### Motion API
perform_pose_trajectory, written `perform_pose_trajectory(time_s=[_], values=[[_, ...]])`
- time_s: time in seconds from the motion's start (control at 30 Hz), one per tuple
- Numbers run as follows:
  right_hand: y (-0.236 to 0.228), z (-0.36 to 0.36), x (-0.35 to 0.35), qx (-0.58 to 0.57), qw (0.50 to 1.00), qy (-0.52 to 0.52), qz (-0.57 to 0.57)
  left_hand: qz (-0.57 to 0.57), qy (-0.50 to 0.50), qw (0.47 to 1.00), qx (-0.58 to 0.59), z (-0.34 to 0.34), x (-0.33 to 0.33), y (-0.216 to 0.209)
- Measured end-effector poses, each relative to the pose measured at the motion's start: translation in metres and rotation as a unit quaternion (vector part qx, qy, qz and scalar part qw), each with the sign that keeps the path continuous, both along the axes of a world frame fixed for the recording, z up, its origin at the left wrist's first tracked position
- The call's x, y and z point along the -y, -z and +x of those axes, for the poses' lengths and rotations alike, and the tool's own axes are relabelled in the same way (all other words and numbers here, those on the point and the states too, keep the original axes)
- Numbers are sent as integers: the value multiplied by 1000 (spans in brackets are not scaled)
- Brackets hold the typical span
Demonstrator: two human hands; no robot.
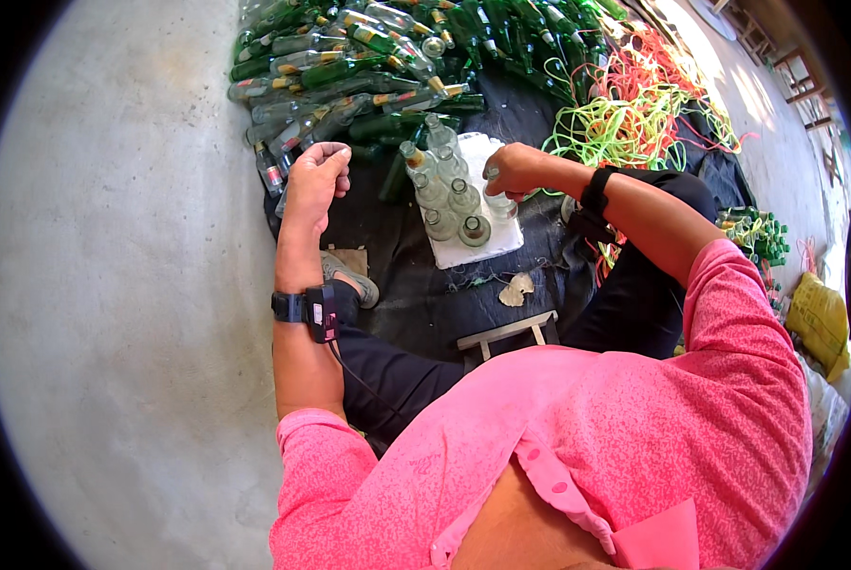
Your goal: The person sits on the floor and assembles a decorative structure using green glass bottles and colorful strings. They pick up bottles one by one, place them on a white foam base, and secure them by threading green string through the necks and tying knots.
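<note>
Currently, your right hand [516, 171] grasps a clear bottle [501, 203] at the three o'clock edge of the white slab [452, 255], beside a cluster of upright bottles [463, 197]; your left hand [319, 179], at nine, is half-curled and looks empty. Heaped green and clear bottles [340, 74] block eleven to twelve, tangled neon straps [634, 109] lie at two, a yellow sack [820, 323] at four. Black sheeting [416, 302] spreads beneath the slab, with concrete floor [131, 237] out at nine and wooden furniture [805, 85] far off at two. Yellow labels [438, 85] in the heap are too small to read
</note>
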State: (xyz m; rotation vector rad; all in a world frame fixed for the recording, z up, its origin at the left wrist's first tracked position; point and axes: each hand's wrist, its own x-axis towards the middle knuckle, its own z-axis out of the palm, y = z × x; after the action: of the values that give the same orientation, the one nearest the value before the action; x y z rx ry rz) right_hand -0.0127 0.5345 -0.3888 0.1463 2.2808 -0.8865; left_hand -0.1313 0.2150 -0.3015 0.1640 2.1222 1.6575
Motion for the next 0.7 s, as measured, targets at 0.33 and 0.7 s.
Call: perform_pose_trajectory(time_s=[0.33,0.7], values=[[-2,9,2,19,998,-5,-53,-17,18,1000,-9,2,-2,-1],[4,11,-9,90,989,-62,-101,-45,35,998,-12,4,-4,-4]])
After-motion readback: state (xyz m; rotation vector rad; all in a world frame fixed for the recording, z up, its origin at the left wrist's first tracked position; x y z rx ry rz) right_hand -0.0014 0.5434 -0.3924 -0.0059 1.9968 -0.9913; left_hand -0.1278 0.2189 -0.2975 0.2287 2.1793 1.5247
